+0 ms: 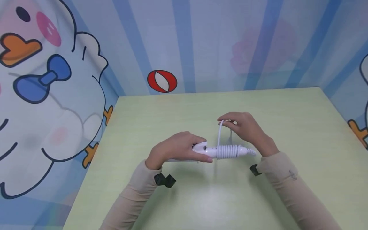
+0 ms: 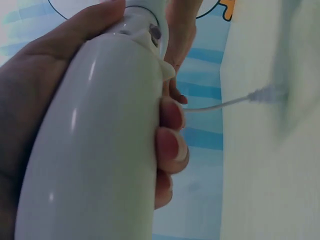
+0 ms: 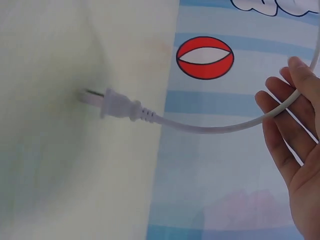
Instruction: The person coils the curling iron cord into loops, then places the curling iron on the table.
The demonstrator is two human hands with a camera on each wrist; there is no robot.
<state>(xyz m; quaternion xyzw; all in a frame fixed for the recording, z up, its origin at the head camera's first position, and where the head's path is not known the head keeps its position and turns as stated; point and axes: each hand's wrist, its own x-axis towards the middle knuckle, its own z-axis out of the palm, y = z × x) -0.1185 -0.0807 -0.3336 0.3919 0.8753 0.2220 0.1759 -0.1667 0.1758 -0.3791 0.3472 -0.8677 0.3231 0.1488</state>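
Note:
A white curling iron (image 1: 202, 150) lies crosswise over the table, its small lever showing beside the thumb. My left hand (image 1: 178, 147) grips it; the left wrist view shows fingers curled round its smooth, wide white body (image 2: 100, 135). Several turns of white power cord (image 1: 228, 151) are wound round the narrower right part. My right hand (image 1: 244, 126) is raised above those turns and pinches the cord between thumb and fingers. From this hand the free end hangs to a two-pin plug (image 3: 117, 104), close over the table in the right wrist view.
The pale green table (image 1: 304, 127) ends at a back wall (image 1: 212, 48) with blue stripes and a red ball picture. A cartoon bird covers the left wall (image 1: 72, 134). Small black blocks (image 1: 165, 180) sit at the wrists beside beige sleeves.

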